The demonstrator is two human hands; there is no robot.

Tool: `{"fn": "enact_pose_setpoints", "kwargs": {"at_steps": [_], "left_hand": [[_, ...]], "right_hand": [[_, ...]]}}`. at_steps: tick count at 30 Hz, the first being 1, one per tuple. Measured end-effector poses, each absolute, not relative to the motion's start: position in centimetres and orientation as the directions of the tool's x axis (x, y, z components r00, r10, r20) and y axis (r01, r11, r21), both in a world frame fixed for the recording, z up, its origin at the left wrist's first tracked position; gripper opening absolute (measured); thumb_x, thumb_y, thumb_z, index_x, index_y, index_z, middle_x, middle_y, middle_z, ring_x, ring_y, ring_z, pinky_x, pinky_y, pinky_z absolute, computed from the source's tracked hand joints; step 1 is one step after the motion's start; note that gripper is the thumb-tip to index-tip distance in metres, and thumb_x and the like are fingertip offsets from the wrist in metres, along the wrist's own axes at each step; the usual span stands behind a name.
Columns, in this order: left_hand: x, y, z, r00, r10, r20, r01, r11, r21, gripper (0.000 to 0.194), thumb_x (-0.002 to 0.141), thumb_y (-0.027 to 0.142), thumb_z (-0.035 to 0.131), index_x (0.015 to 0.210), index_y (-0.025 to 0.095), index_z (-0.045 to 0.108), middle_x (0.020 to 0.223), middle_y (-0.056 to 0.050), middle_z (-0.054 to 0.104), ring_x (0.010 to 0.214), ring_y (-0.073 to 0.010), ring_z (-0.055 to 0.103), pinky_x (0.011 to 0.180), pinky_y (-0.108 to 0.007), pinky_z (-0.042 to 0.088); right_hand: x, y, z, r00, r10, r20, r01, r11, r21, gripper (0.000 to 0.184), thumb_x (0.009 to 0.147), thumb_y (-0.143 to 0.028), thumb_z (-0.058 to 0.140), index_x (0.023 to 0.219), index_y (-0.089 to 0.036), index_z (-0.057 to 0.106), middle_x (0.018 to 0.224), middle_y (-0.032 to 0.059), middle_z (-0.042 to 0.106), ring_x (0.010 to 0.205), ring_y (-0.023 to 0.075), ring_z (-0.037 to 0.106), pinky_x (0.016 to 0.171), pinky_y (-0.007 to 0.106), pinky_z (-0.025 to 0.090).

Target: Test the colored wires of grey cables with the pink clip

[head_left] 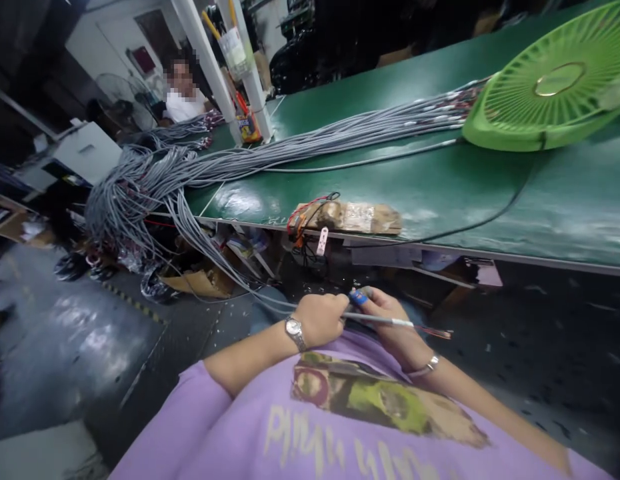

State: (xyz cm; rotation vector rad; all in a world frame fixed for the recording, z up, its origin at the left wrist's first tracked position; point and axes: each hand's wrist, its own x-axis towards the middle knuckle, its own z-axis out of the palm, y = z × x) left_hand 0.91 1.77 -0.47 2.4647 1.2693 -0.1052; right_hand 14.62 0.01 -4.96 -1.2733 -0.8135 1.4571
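Note:
My left hand (322, 317), a watch on its wrist, is closed around a few grey cables (373, 319) in front of my lap. Past that fist the cables run to the right, across my right hand, and end in a white band and thin reddish bare wires (435, 331). My right hand (390, 328) is close beside the left, its fingers bent inward and blue tape (359, 297) around a digit. What its fingertips pinch, if anything, is hidden. Leftward, the same cables rise to a large grey cable bundle (140, 177) draped over the bench edge.
A green workbench (415, 187) stretches ahead, carrying long cables and a green fan (550, 83). A taped wooden block (363, 217) with wires lies at its near edge. A white post (255, 73) stands on the bench. Another person (185, 100) sits at far left. Cardboard (200, 283) lies below.

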Motion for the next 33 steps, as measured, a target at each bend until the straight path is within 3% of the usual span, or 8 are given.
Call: {"fn": "enact_pose_setpoints", "kwargs": {"at_steps": [4,7,11,19,23,27,33], "left_hand": [[0.9,1.7,0.6,0.575,0.772,-0.271,0.814,-0.506,0.285,0.019,0.075,0.015,0.051,0.093,0.017,0.057,0.092,-0.013,0.067,0.080,-0.0275,0.064,0.068,-0.035,0.047],[0.6,1.5,1.8,0.552,0.790,-0.269,0.812,-0.435,0.389,0.013,0.073,0.013,0.050,0.082,0.019,0.056,0.084,-0.012,0.067,0.077,-0.0274,0.063,0.067,-0.034,0.045],[-0.5,1.2,2.0,0.495,0.848,-0.192,0.760,-0.315,0.568,0.015,0.067,0.008,0.047,0.064,0.023,0.049,0.063,-0.004,0.061,0.063,-0.0212,0.058,0.060,-0.028,0.039],[-3.2,2.3,-1.7,0.508,0.834,-0.216,0.660,-0.215,0.720,0.016,0.063,0.007,0.044,0.061,0.022,0.047,0.048,0.003,0.051,0.045,-0.0142,0.048,0.052,-0.025,0.033],[-3.7,2.4,-2.9,0.513,0.807,-0.293,0.561,-0.057,0.826,0.008,0.073,0.023,0.052,0.065,0.020,0.052,0.051,0.002,0.057,0.040,-0.0131,0.049,0.046,-0.024,0.035],[-3.4,2.2,-3.5,0.520,0.758,-0.393,0.352,0.229,0.907,0.038,0.080,0.053,0.052,0.068,0.017,0.053,0.048,0.001,0.057,0.036,-0.0106,0.050,0.038,-0.020,0.029],[-3.2,1.8,-3.1,0.494,0.751,-0.438,0.089,0.458,0.885,0.051,0.072,0.065,0.058,0.067,0.015,0.052,0.047,-0.002,0.059,0.034,-0.0105,0.052,0.034,-0.018,0.027]], "right_hand": [[14.3,0.1,-4.1,0.045,0.948,-0.314,-0.236,-0.295,-0.926,0.056,0.046,-0.069,0.073,0.056,-0.021,0.045,0.048,-0.0058,0.041,0.044,0.0084,0.031,0.042,0.024,0.027],[13.8,0.1,-3.1,-0.018,0.966,-0.258,-0.212,-0.256,-0.943,0.056,0.050,-0.071,0.070,0.055,-0.021,0.044,0.047,-0.0054,0.041,0.045,0.0089,0.032,0.042,0.024,0.028],[12.8,0.1,-1.9,-0.038,0.979,-0.201,-0.222,-0.205,-0.953,0.053,0.053,-0.068,0.069,0.054,-0.021,0.045,0.048,-0.0053,0.041,0.046,0.0082,0.031,0.043,0.023,0.026],[11.4,1.4,-3.6,0.004,0.974,-0.228,-0.302,-0.216,-0.929,0.052,0.045,-0.061,0.075,0.050,-0.019,0.045,0.045,-0.0069,0.041,0.045,0.0063,0.032,0.044,0.022,0.028],[11.3,1.3,-5.4,-0.023,0.978,-0.208,-0.337,-0.203,-0.919,0.052,0.050,-0.062,0.074,0.056,-0.018,0.047,0.048,-0.0069,0.044,0.047,0.0067,0.036,0.045,0.021,0.030],[12.0,1.0,-6.0,-0.110,0.976,-0.189,-0.341,-0.216,-0.915,0.049,0.058,-0.061,0.072,0.065,-0.017,0.050,0.050,-0.0076,0.045,0.047,0.0063,0.037,0.044,0.019,0.028],[12.8,0.7,-4.8,-0.165,0.981,-0.097,-0.282,-0.141,-0.949,0.045,0.071,-0.061,0.064,0.068,-0.018,0.049,0.050,-0.0079,0.043,0.046,0.0067,0.035,0.044,0.020,0.028]]}}
